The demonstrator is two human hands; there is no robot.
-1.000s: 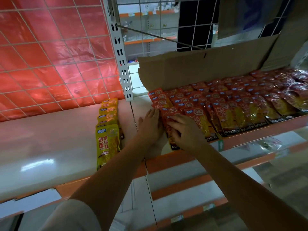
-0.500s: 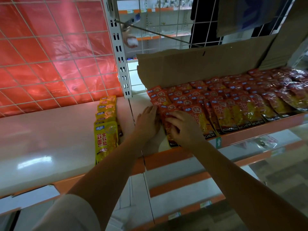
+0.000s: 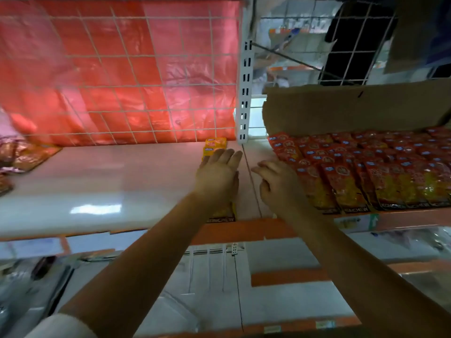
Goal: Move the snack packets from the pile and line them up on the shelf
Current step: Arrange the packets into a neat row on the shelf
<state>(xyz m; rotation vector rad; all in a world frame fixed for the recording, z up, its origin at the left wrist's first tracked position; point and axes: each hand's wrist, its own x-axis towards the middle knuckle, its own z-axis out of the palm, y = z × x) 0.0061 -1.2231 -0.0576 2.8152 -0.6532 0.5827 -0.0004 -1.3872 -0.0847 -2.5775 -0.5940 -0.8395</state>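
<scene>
White shelf (image 3: 97,186): you're flattening your left hand (image 3: 218,175), fingers straight, over the yellow packets (image 3: 214,144); your right hand (image 3: 277,182), loosely curled and empty, should probably be fetching another red packet (image 3: 341,189).

Left hand (image 3: 219,172) flat, right hand (image 3: 275,184) loosely curled, both empty

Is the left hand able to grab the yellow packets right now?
Probably yes. The left hand is open with fingers straight, right over the row of yellow packets, covering most of it. Nothing sits between them. The right hand is off to the side, by the red packets.
</scene>
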